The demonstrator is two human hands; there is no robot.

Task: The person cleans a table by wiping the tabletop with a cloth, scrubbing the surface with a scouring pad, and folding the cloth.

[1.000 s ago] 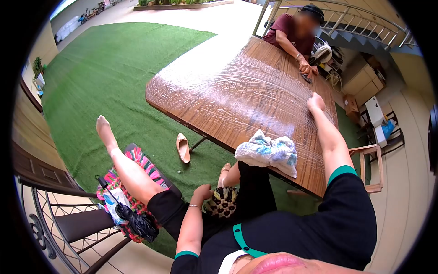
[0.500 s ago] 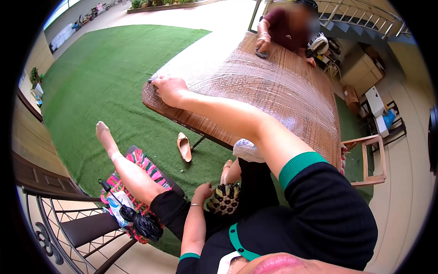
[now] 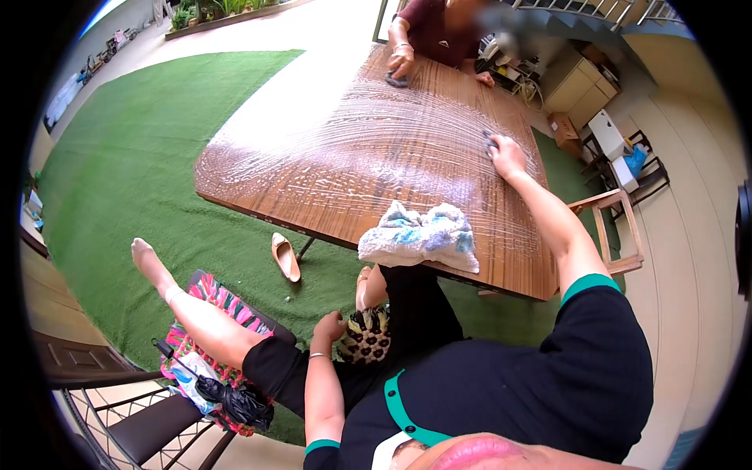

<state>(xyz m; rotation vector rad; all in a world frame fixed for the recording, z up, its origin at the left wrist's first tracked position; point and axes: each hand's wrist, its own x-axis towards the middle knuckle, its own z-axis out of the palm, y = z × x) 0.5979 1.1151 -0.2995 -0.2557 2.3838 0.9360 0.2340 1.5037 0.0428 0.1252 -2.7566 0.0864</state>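
Observation:
My right hand [image 3: 507, 157] is closed on a small grey scouring pad [image 3: 489, 141], mostly hidden by the fingers, and presses it on the wooden table [image 3: 501, 258] near its right side. Streaky white suds cover much of the tabletop. My left hand [image 3: 332, 326] rests by my lap with its fingers curled in and nothing visible in them, beside a patterned cushion [image 3: 366, 335]. A white towel with blue patches [image 3: 421, 236] lies over the table's near edge.
Across the table a person's hand [image 3: 401, 61] holds a dark pad [image 3: 396, 80] on the surface. A beige shoe [image 3: 286, 257] lies on the green carpet [image 3: 125, 180]. A wooden stool frame [image 3: 619, 231] stands at right. Black plastic bag and umbrella [image 3: 239, 401] lie at lower left.
My right hand has swept from the table's left corner across to its right side, uncovering the towel. The view has shifted. My left hand stays by my lap.

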